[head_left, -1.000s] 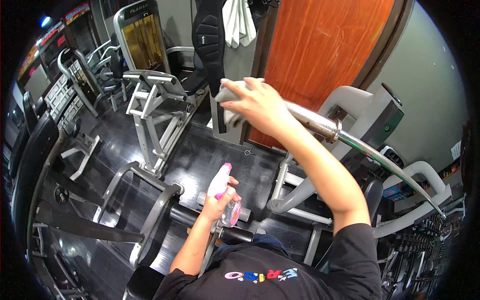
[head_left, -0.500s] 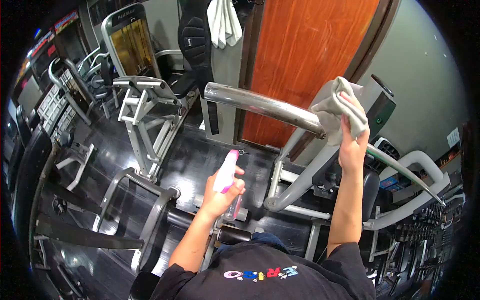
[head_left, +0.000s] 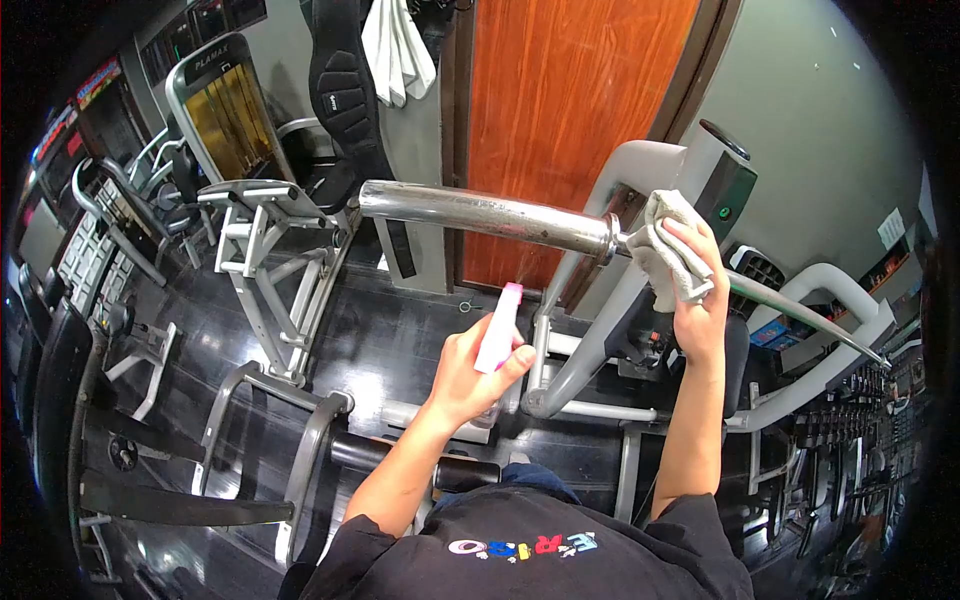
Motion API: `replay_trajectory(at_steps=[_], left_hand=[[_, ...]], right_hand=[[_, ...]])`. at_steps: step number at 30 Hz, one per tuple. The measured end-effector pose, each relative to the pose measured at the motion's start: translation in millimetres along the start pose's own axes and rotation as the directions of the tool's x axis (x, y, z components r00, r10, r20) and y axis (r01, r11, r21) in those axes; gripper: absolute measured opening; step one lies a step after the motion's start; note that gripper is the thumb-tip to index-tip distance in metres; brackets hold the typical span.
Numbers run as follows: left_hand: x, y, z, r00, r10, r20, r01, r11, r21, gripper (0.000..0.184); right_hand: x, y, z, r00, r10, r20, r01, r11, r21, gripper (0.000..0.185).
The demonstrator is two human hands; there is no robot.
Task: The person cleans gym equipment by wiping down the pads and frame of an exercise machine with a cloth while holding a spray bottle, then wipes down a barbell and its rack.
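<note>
My left hand [head_left: 462, 378] is wrapped around a white and pink spray bottle [head_left: 498, 332], its pink nozzle pointing up below the barbell. The bottle's lower part is mostly hidden by the hand. In front of me, a barbell [head_left: 480, 217] lies across the view, its thick, shiny metal sleeve towards the left and its thinner shaft running off to the right. My right hand [head_left: 703, 315] grips a folded light-grey cloth [head_left: 668, 248] at the shaft, just right of the sleeve's collar [head_left: 611, 240]. The cloth covers that stretch of the shaft.
Grey bench frame tubes [head_left: 585, 365] stand below and behind the bar. A wooden door [head_left: 560, 90] is at the back. Weight machines [head_left: 225, 110] fill the left, with a white towel [head_left: 398, 55] hanging beside the door. Dumbbell racks [head_left: 850, 420] stand at right.
The cloth has shifted off the sleeve's inner end onto the shaft, uncovering the collar. My left hand has brought the spray bottle rightwards and nearer the bar. The view has turned slightly right.
</note>
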State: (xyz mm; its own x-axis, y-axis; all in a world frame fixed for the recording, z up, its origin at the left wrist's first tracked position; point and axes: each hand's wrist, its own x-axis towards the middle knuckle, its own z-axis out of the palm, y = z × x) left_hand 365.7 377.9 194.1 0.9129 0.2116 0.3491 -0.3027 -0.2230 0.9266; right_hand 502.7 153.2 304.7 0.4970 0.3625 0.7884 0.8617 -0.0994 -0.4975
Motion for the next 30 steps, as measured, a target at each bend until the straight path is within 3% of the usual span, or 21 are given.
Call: replay_trajectory(at_steps=[4, 6, 7, 10, 12, 14, 15, 16, 17, 20, 22, 23, 25, 30], left_hand=[[-5, 10, 2, 0.999, 0.031, 0.028, -0.032, 0.999, 0.025, 0.04], [-12, 10, -3, 0.998, 0.031, 0.053, -0.033, 0.998, 0.054, 0.041], [-16, 6, -4, 0.998, 0.031, 0.058, -0.034, 0.998, 0.055, 0.041], [-32, -13, -6, 1.0, -0.027, 0.008, 0.027, 0.998, -0.054, 0.041], [-44, -21, -8, 0.987, -0.162, 0.003, 0.16, 0.968, -0.194, 0.042], [-54, -31, -10, 0.983, -0.186, 0.001, 0.182, 0.959, -0.219, 0.042], [-58, -35, -12, 0.979, -0.203, 0.013, 0.199, 0.946, -0.255, 0.046], [-63, -36, -13, 0.975, -0.223, 0.025, 0.22, 0.931, -0.291, 0.05], [-66, -34, -11, 0.973, -0.231, -0.021, 0.211, 0.92, -0.331, 0.043], [-84, -46, -19, 0.975, -0.222, -0.026, 0.207, 0.942, -0.265, 0.042], [-101, -51, -26, 0.972, -0.232, -0.041, 0.213, 0.94, -0.265, 0.04], [-111, -48, -31, 0.975, -0.22, -0.015, 0.215, 0.965, -0.152, 0.039], [-127, -39, -40, 0.973, -0.22, 0.064, 0.219, 0.975, 0.027, 0.033], [-153, -54, -44, 0.956, -0.28, 0.091, 0.284, 0.958, -0.031, 0.035]], right_hand=[[15, -9, 10, 0.996, -0.079, 0.037, 0.082, 0.993, -0.082, 0.039], [24, -21, 21, 0.989, -0.1, 0.11, 0.115, 0.984, -0.135, 0.053], [28, -21, 29, 0.972, -0.156, 0.175, 0.198, 0.946, -0.257, 0.057], [33, -22, 74, 0.933, -0.177, 0.313, 0.315, 0.821, -0.476, 0.065], [32, -3, 118, 0.905, -0.141, 0.4, 0.369, 0.73, -0.576, 0.062], [30, -4, 155, 0.926, -0.169, 0.337, 0.36, 0.661, -0.658, 0.074], [33, -2, 171, 0.907, -0.201, 0.369, 0.4, 0.683, -0.612, 0.074], [34, -4, 183, 0.881, -0.29, 0.373, 0.468, 0.639, -0.61, 0.063], [32, -5, 191, 0.863, -0.341, 0.372, 0.504, 0.628, -0.593, 0.056], [34, 13, 181, 0.773, -0.48, 0.415, 0.632, 0.521, -0.574, 0.033], [29, 24, 149, 0.732, -0.492, 0.471, 0.681, 0.523, -0.513, 0.026], [23, 27, 130, 0.729, -0.468, 0.499, 0.684, 0.5, -0.531, 0.023], [11, 28, 88, 0.772, -0.401, 0.494, 0.635, 0.533, -0.559, 0.022], [10, 19, 86, 0.82, -0.353, 0.45, 0.572, 0.524, -0.631, 0.029]])
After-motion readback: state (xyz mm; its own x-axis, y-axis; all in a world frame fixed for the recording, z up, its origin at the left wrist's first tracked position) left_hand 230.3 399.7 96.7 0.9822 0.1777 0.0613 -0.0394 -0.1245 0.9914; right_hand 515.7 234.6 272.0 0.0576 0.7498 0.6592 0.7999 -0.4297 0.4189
